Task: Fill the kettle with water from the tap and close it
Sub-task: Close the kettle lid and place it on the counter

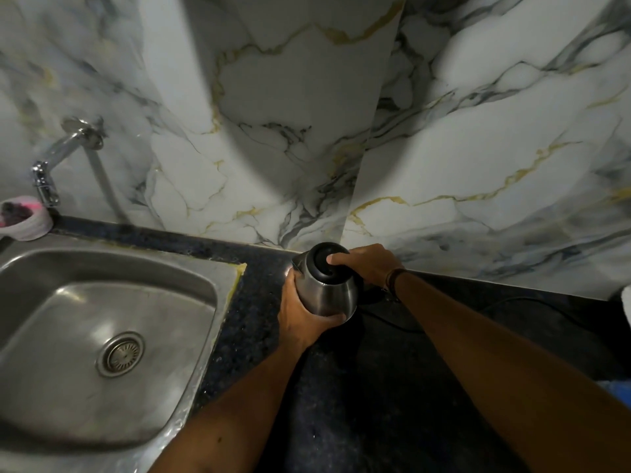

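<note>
One steel kettle (326,291) stands on the dark bench (266,336), right of the one sink (102,336) and well apart from the one tap (51,169) on the marble wall. Its black lid (324,262) is down. The left hand (304,315) wraps the kettle's body; the right hand (367,262) reaches over, fingers curled and pressing on the lid. One pale cup (25,218) sits beside the tap.
</note>
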